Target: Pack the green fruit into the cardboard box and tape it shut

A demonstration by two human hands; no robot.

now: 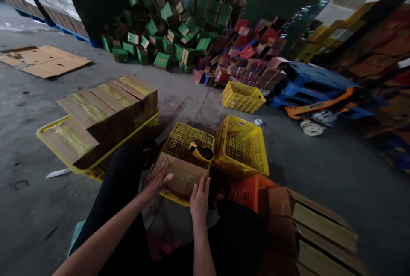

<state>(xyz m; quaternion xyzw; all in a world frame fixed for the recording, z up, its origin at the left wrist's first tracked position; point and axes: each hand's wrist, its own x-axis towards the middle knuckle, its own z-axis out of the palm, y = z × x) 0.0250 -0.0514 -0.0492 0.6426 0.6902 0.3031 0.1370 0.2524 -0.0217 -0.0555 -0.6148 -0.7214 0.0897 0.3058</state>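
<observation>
A small brown cardboard box (182, 172) with clear tape along its top lies on an upturned yellow plastic crate (181, 133) between my knees. My left hand (157, 178) grips the box's left end, thumb on the top face. At the opposite end my right hand (199, 195) holds the box, its fingers along the edge. Just beyond the box, a yellow-and-black tape dispenser (201, 152) rests on the crate. The undersides of both hands are hidden.
Taped boxes (105, 105) fill a yellow crate at left; more boxes (307, 229) stand by an orange crate (246, 193) at right. Yellow crates (241, 146) stand ahead. Behind are heaped green cartons (162, 60), red cartons (246, 52), blue pallets (317, 79) and an orange pallet jack (320, 103).
</observation>
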